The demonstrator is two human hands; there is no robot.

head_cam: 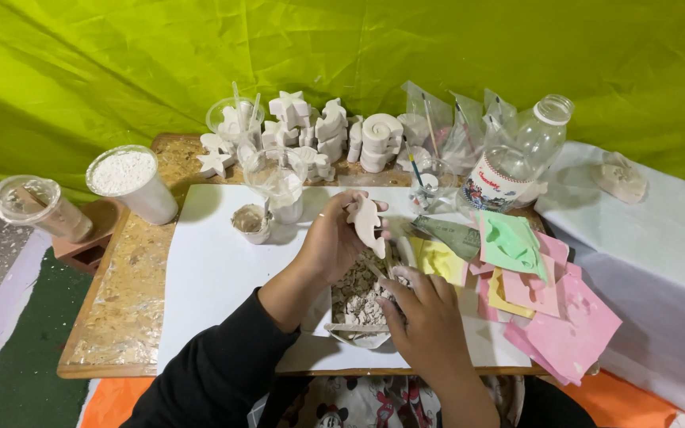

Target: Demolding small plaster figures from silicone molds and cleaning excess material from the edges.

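My left hand [331, 242] holds a white plaster figure [367, 220], shaped like a small animal, above the middle of a white board [216, 269]. Just below it, my right hand [430, 313] rests its fingers on a bowl of broken plaster bits [356, 305] with a wooden stick lying across its near rim. The hand's fingers are curled over the bowl's right edge; whether they pinch anything is hidden.
Stacks of white plaster casts [327, 131] line the back of the wooden table [124, 293]. A cup of white powder [132, 182], a clear cup [275, 182], a small pot [251, 222], a plastic bottle [517, 158] and coloured moulds [533, 277] surround the board.
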